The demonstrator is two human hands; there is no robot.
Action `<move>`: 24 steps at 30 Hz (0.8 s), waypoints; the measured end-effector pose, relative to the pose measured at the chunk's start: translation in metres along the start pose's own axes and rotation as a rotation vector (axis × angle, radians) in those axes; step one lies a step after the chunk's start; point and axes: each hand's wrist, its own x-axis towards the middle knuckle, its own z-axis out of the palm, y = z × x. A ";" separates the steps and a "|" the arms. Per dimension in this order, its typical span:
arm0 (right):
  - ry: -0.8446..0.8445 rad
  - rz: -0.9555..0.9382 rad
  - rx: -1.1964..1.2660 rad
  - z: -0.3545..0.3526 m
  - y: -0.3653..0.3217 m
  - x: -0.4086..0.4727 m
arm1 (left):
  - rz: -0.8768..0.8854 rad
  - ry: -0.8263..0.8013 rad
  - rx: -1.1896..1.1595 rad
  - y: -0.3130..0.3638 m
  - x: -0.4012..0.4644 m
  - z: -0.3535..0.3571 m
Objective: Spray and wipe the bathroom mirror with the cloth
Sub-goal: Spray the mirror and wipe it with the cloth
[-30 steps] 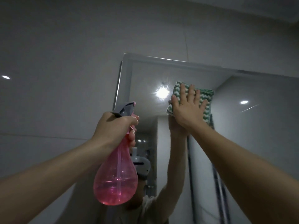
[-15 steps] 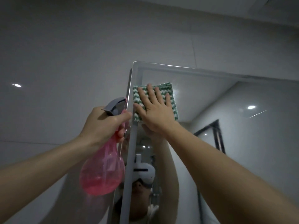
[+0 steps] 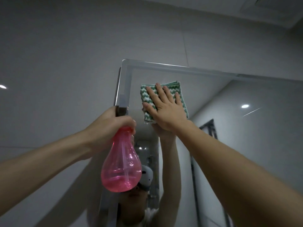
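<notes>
The bathroom mirror (image 3: 213, 89) hangs on a grey tiled wall, seen from below, its top left corner in view. A folded green and white cloth (image 3: 147, 99) lies flat against the glass near that corner. My right hand (image 3: 165, 107) presses it there with straight, spread fingers. My left hand (image 3: 111, 125) grips the neck of a pink spray bottle (image 3: 122, 169) just left of the cloth, in front of the mirror's left edge. Pink liquid fills the bottle's lower part. Its grey spray head pokes above my fist.
The grey tiled wall (image 3: 57, 71) spreads left of and above the mirror, with the ceiling (image 3: 246, 7) at the top right. The glass reflects a person's raised arm, a white headset, a ceiling light and a dark door frame.
My right hand slid the cloth left to the mirror's left border, then back a little right and down. My left hand with the bottle moved right, closer to the mirror's edge.
</notes>
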 end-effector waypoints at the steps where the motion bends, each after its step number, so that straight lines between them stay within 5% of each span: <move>1: 0.002 0.002 0.002 0.000 0.000 0.000 | 0.004 -0.026 0.046 -0.001 -0.001 0.000; 24: 0.007 0.095 0.010 -0.001 0.018 -0.014 | 0.203 0.056 0.043 0.006 -0.015 0.022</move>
